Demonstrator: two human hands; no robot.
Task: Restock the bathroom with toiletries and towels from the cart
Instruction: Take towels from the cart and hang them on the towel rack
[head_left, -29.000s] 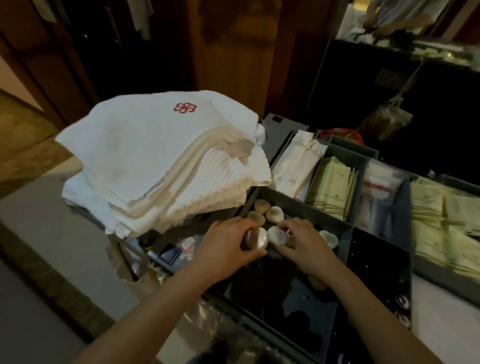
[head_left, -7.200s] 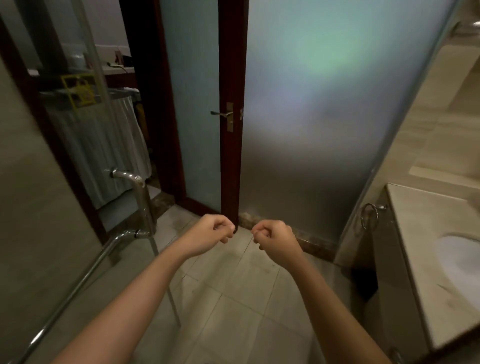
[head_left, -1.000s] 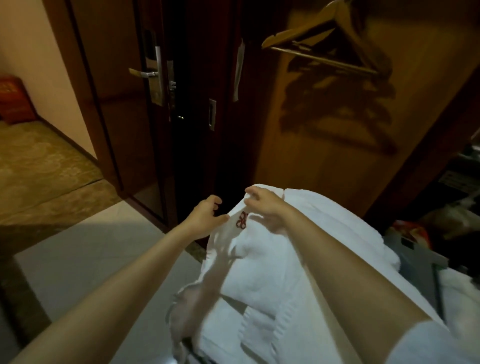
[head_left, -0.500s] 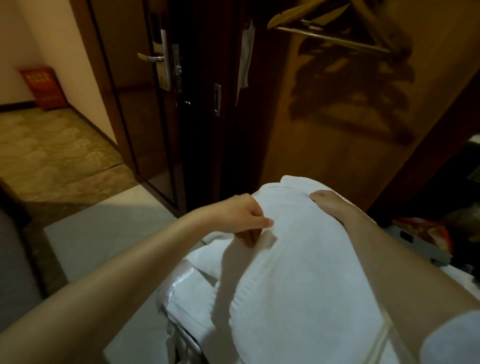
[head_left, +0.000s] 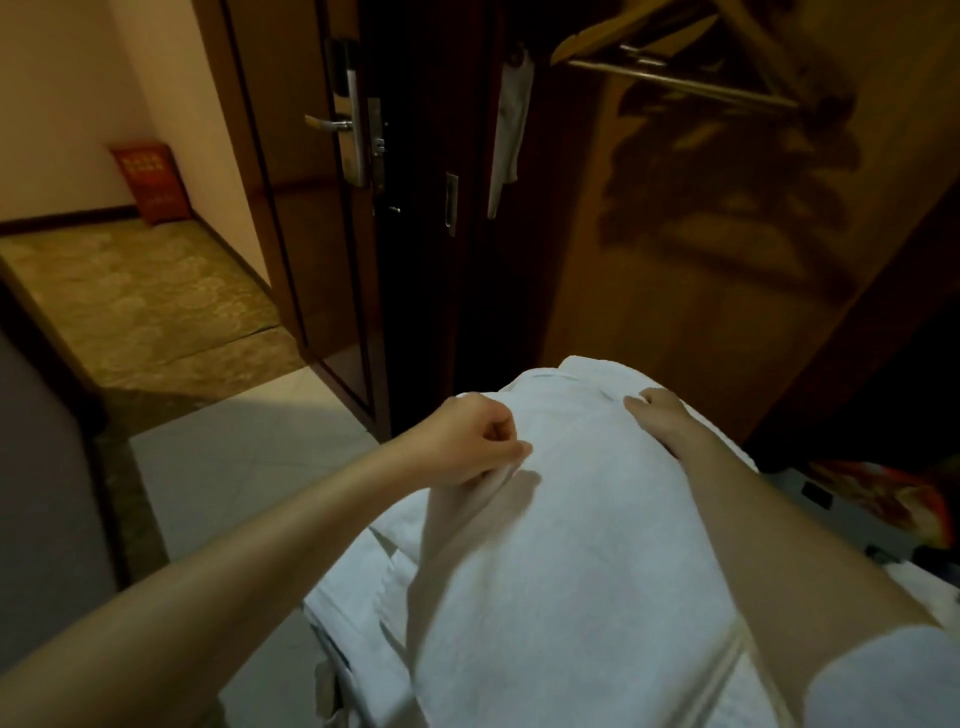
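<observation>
The head view looks down over a stack of white towels on the cart (head_left: 335, 670), whose metal edge shows just below the pile at the lower left. The left hand (head_left: 470, 444) is closed in a pinch on a fold at the near left edge of the top towel (head_left: 571, 530), with cloth bunched under the thumb and curled fingers. The right hand (head_left: 658, 415) lies palm down on the far right of that same towel, fingers loosely laid on the cloth and not closed round anything. More folded towels (head_left: 363, 577) sit under the top one, their edges showing at the left. Beyond the pile stand a dark wooden door with a metal handle (head_left: 332, 124) and wooden hangers (head_left: 675, 57) on a rail. To the left, a tiled floor runs out to a carpet. No part of the bathroom is in view. By the look of it, the top towel is being taken up but rests on the pile, so carrying it to the bathroom and placing it there are yet to do. How the toiletries stand cannot be judged from here.
</observation>
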